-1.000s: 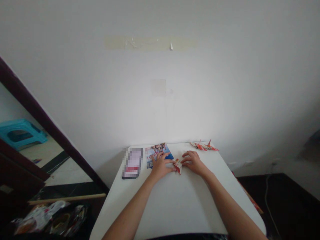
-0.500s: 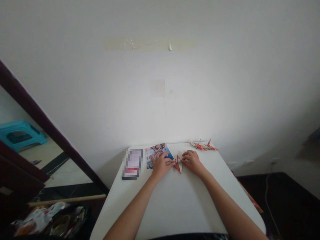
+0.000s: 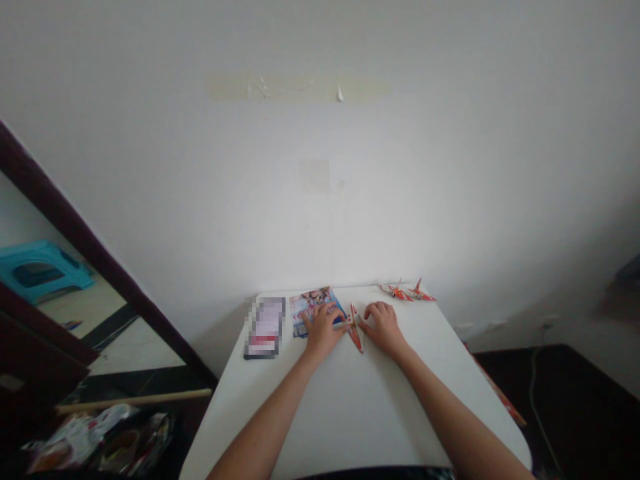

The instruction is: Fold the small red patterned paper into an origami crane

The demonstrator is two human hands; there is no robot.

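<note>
The left hand [image 3: 323, 329] and right hand [image 3: 384, 327] had their fingers pinched on opposite sides of a red-and-white folded paper [image 3: 357, 340], which was between them at the table [image 3: 357, 420]. The left hand partly covered a printed sheet [image 3: 311, 301]; left of that lay a phone [image 3: 265, 328]. Two folded figures [image 3: 411, 293] sat near the far right corner.

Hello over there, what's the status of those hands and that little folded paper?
Left hand, right hand: at either side of the folded paper, exact pinch unclear. Folded paper: red-and-white, pointed ends showing. Leaflet: partly hidden behind left hand.
</note>
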